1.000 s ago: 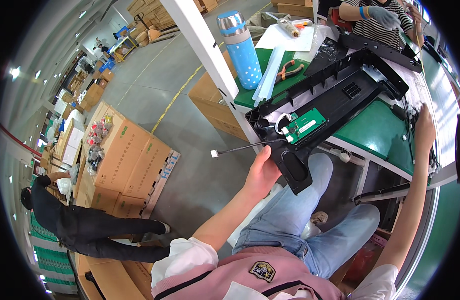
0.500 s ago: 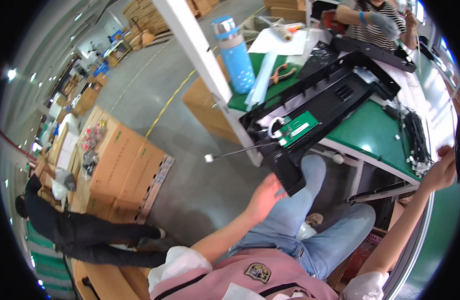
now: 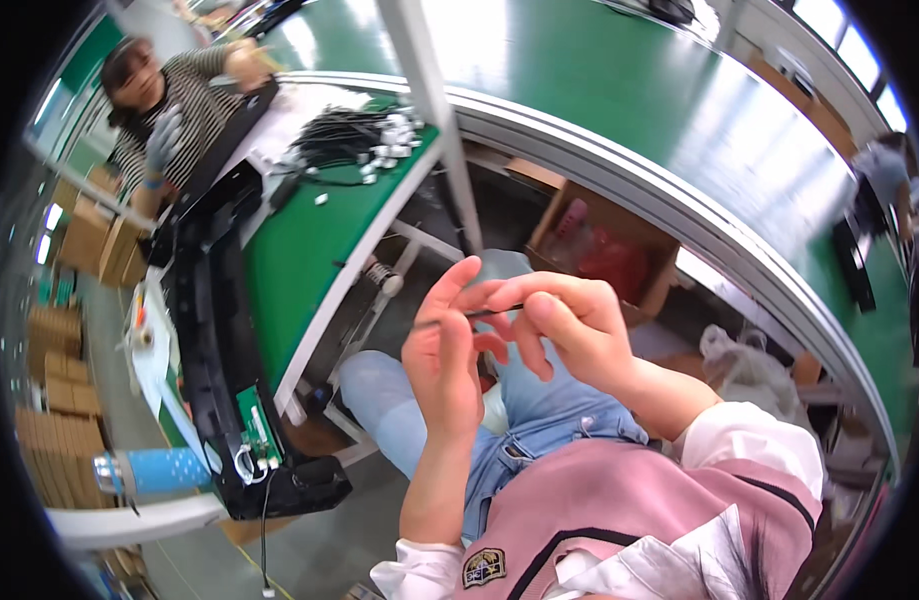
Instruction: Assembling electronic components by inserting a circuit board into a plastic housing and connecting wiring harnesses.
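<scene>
Above my lap, my left hand [image 3: 447, 355] and my right hand [image 3: 577, 322] meet around a thin dark strip [image 3: 479, 314]. The right thumb and fingers pinch one end of it. Its other end passes between the thumb and fingers of my left hand, whose index finger points up. What kind of strip it is cannot be made out. On the left lies a long black plastic housing [image 3: 207, 330], apart from both hands. It holds a green circuit board [image 3: 252, 420] with a white looped wire, and a dark cable [image 3: 264, 535] with a white plug hangs off.
A bundle of black cables with white connectors [image 3: 344, 140] lies on the green table [image 3: 299, 275]. A blue bottle [image 3: 164, 470] is beyond the housing. One co-worker [image 3: 194, 100] sits across; another stands far right. A long green bench [image 3: 619, 90] and an open carton [image 3: 604, 245] are ahead.
The view has swung right. My left hand has left the housing's end and my right hand has come in from the far right; both now meet over my lap at the thin strip.
</scene>
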A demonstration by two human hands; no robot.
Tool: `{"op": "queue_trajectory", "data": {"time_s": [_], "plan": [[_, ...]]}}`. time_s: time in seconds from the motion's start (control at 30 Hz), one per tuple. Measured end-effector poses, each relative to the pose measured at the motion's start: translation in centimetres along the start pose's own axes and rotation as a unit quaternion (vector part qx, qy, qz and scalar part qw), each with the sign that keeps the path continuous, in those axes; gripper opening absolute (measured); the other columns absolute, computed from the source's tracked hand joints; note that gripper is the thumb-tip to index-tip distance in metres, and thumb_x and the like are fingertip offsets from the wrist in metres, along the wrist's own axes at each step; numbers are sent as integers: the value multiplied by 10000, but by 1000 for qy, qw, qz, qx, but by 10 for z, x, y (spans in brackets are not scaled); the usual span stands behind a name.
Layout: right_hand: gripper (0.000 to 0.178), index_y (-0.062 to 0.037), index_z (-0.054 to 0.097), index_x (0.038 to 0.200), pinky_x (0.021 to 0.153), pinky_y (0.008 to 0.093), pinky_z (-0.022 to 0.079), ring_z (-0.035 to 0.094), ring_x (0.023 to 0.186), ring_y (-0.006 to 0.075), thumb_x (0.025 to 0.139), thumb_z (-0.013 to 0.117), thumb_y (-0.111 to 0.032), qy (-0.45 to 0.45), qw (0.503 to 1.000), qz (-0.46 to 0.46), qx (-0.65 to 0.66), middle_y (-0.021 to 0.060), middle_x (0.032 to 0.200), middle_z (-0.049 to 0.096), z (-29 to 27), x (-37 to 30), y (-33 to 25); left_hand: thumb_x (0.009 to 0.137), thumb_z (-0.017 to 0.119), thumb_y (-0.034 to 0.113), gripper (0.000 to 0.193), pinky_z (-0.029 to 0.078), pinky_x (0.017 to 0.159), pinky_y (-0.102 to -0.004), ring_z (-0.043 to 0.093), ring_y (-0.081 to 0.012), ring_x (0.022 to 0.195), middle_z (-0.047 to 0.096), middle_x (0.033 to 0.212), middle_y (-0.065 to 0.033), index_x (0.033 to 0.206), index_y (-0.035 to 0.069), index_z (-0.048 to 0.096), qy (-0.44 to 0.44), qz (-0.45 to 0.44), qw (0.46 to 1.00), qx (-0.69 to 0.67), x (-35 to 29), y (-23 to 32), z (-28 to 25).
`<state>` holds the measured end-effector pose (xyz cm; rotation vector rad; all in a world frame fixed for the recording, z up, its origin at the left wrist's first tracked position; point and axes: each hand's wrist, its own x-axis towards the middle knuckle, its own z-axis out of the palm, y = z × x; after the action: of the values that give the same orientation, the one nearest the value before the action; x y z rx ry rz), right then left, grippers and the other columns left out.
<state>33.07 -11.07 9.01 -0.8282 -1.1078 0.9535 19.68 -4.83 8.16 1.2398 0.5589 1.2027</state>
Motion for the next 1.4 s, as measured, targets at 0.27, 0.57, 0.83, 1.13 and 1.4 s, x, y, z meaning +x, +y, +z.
{"op": "queue_trajectory", "data": {"time_s": [0.27, 0.57, 0.83, 1.13, 1.4], "plan": [[393, 61, 508, 1349, 578, 296, 494, 602, 544, 184, 1055, 425, -185, 63, 953, 108, 277, 161, 891, 654, -18, -25, 0, 1047, 524, 265, 308, 474, 610, -221, 581, -95, 729, 667, 932, -77, 1021, -18, 643, -27, -106, 990, -88, 8, -12, 21], [363, 36, 539, 1308, 627, 303, 520, 637, 595, 194, 1040, 472, -200, 63, 986, 140, 67, 151, 873, 677, -26, -33, 16, 1050, 481, 372, 397, 487, 681, -264, 606, -158, 826, 664, 948, -105, 1117, -6, 583, 88, -67, 990, -88, 13, -14, 16], [359, 3, 553, 1256, 600, 309, 511, 661, 742, 147, 994, 568, -242, 68, 941, -65, -326, 80, 901, 677, -38, -60, 49, 1056, 466, 358, 341, 431, 570, -347, 515, -229, 588, 573, 731, -66, 977, 45, 577, -119, 29, 989, 77, 22, -23, -28], [226, -34, 635, 1126, 618, 316, 511, 641, 705, 218, 932, 648, -150, 17, 950, -178, -255, 70, 885, 659, -51, -38, 22, 1002, 496, 199, 203, 446, 597, -507, 607, -456, 735, 627, 791, -226, 948, 21, 577, -305, 74, 790, 527, -6, -33, 1], [153, -10, 597, 937, 618, 356, 509, 646, 727, 296, 845, 678, -101, 17, 944, -129, -303, 91, 881, 661, -53, -50, 30, 929, 572, 125, 109, 459, 589, -489, 612, -432, 692, 650, 835, -197, 946, 18, 586, -299, 167, 784, 518, -13, -52, 9]]}}
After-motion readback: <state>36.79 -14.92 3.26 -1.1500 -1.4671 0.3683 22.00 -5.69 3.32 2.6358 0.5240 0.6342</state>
